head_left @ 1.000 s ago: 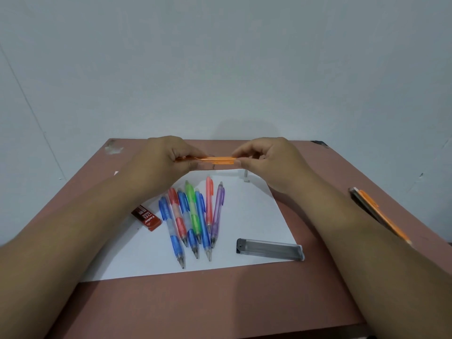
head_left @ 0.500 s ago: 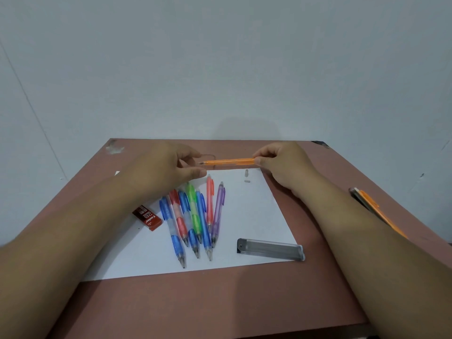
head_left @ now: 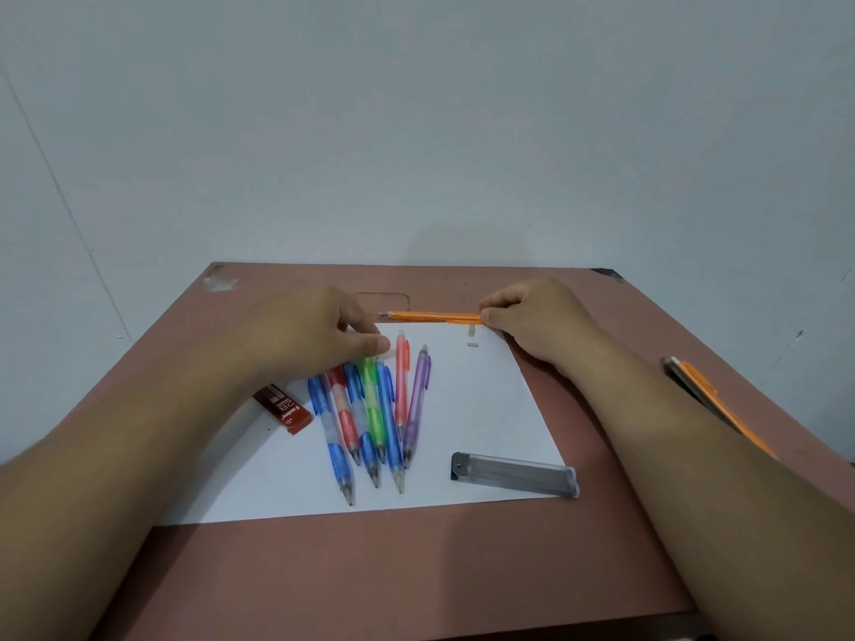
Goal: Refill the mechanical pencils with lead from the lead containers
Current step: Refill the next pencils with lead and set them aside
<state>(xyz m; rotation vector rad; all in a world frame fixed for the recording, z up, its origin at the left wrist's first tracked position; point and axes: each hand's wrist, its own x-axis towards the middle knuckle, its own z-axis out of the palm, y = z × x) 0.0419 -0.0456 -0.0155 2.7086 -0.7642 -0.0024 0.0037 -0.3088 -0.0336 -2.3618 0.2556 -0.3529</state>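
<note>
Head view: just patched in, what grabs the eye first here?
The fan of colored mechanical pencils on the white paper at center. Behind it, the right hand pinches an orange pencil near the table's far edge. A gray lead case lies at the paper's near right corner.

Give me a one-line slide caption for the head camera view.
Right hand holds an orange pencil while the left hand hovers over colored pencils on white paper.

Dim, even light, soft shadows, edges bowed by wide-angle distortion
</note>
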